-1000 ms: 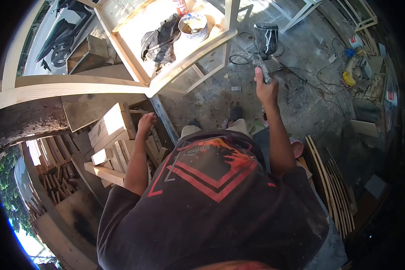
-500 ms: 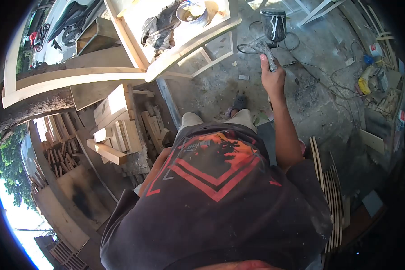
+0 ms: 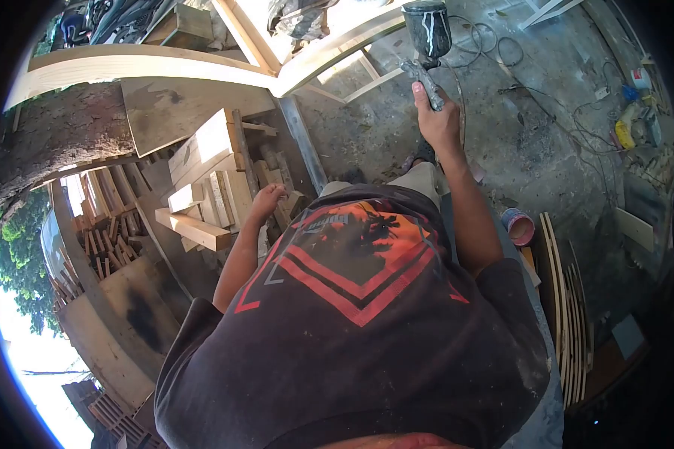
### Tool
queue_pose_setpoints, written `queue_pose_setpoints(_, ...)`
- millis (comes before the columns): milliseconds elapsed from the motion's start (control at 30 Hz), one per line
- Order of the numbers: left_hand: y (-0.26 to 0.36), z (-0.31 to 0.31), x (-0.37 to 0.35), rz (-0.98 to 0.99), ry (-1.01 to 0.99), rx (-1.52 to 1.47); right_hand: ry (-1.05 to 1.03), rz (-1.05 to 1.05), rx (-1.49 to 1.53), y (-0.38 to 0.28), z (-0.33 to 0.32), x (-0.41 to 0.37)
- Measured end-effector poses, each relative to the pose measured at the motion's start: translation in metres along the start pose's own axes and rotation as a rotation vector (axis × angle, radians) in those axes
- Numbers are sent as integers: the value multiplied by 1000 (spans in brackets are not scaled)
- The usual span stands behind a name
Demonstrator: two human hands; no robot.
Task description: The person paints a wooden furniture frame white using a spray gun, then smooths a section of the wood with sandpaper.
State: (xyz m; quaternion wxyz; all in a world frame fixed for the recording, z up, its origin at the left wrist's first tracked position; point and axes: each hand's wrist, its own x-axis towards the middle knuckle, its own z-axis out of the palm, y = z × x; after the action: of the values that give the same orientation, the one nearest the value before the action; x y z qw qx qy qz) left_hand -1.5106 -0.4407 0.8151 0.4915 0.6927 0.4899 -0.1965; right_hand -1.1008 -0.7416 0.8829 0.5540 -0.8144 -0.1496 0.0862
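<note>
R hand has a firm grip on a spray gun, top ctr of the frame, just R of the middle. Thumb lies along the handle, fingers wrapped round it. Gun's dark cup sits above, streaked w/ white drips, nr the end of the pale wooden frame that runs across the upper L; can't tell from here if they touch. Thin hose hangs beside the gun; more lies looped on the concrete floor, upper R.

L hand, L of ctr, is part curled, nr the stacked wood blocks; can't tell if there's anything in it. Arm's bent, close to the dark T-shirt w/ red chevrons.

Crumpled dark bag at the top edge, behind the frame's rail, cut off by the pic. Tub w/ pinkish inside is R of ctr, just beside the R forearm; long wood strips below it, lower R. Yellow thing far R, too small to ID.
</note>
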Motion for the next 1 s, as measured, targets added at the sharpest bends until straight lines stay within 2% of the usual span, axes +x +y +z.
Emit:
queue_pose_setpoints(33, -24, -7, -5, -1, -38, 45, -17, 2, 32, -5, 15, -13)
queue_pose_setpoints(133, -158, -14, 3, -3, -204, 425, -88, -15, 33, -26, 47, -48)
queue_pose_setpoints(167, -182, -8, -18, -54, -258, 471, -115, -19, 38, -33, 55, -58)
queue_pose_setpoints(300, -219, 20, -125, -293, -332, 252, -209, -103, 123, -47, 90, -88)
queue_pose_setpoints(433, -198, 39, -194, -409, -349, -8, -328, -113, 141, -70, 111, -102)
queue_pose_setpoints(567, -154, 44, -215, -443, -357, -158, -370, -217, 132, -53, 130, -95)
queue_pose_setpoints(667, -120, 45, -218, -456, -373, -214, -351, -144, 72, -40, 123, -80)
queue_pose_setpoints(867, -42, 45, -217, -496, -434, -297, -157, -60, -15, -13, 60, -24)
queue_pose_setpoints(1000, 8, 30, -228, -558, -477, -341, 46, -90, -105, 8, -2, 30)
